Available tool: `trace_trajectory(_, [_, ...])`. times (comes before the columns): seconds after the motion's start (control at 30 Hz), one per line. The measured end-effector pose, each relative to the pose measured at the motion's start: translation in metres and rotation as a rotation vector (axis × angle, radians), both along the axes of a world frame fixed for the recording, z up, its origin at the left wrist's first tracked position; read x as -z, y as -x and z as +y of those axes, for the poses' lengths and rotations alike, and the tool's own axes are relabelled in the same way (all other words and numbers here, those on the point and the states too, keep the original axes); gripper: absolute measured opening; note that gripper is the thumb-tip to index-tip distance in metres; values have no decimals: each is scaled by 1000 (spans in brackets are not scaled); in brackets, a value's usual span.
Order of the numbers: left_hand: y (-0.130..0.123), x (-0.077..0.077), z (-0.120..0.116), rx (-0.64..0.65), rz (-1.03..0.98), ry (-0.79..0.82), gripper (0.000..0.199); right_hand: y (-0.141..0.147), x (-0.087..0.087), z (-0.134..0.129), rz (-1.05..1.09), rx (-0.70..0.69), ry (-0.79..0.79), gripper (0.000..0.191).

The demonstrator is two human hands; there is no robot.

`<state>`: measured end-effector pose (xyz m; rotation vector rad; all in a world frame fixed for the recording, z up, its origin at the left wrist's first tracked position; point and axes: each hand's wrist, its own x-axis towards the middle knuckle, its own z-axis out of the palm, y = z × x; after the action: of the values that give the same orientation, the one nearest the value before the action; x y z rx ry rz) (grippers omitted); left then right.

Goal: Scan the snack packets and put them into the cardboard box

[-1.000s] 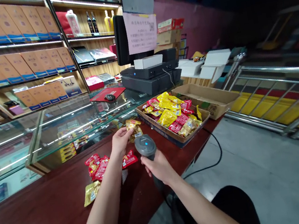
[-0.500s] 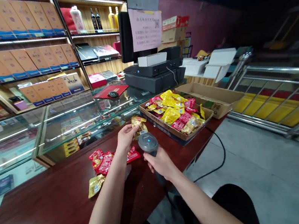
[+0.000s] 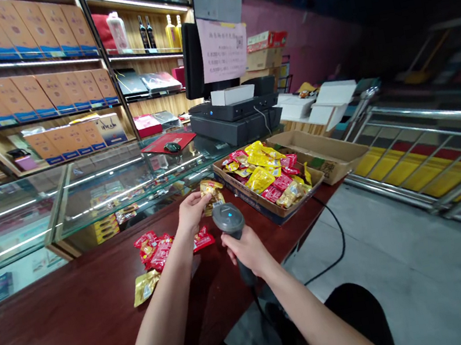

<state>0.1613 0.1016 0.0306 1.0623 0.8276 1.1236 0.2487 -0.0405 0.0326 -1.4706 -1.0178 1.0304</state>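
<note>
Between thumb and fingers, my left hand [image 3: 191, 211] pinches a small gold snack packet [image 3: 212, 194] near the cardboard box. My right hand [image 3: 248, 251] is wrapped round the handle of a grey barcode scanner [image 3: 228, 219]. The scanner's head sits just on the near side of the packet and overlaps its lower edge in view. Several red snack packets [image 3: 159, 251] lie in a pile on the dark wooden table, partly hidden by my left forearm. A gold packet [image 3: 145, 287] rests at the near edge of that pile.
An open cardboard box [image 3: 258, 206] holds many yellow, red and gold packets; its lid [image 3: 343, 156] leans out to the right. Behind stand a glass display counter [image 3: 83, 188] and a cash register [image 3: 233, 122]. The scanner's cable [image 3: 341, 230] loops past the table edge. Metal railing [image 3: 410, 166] stands right.
The view has shifted slightly. Both hands keep nearly the same place, the left still on the gold packet and the right on the scanner.
</note>
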Motion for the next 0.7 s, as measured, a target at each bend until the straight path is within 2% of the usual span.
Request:
trace_trajectory(0.3, [0, 2, 2, -15, 23, -46, 41, 1, 0, 0, -5, 11, 15, 17])
trace_trajectory(0.7, [-1, 1, 0, 4, -35, 4, 43, 2, -2, -1, 30, 30, 0, 13])
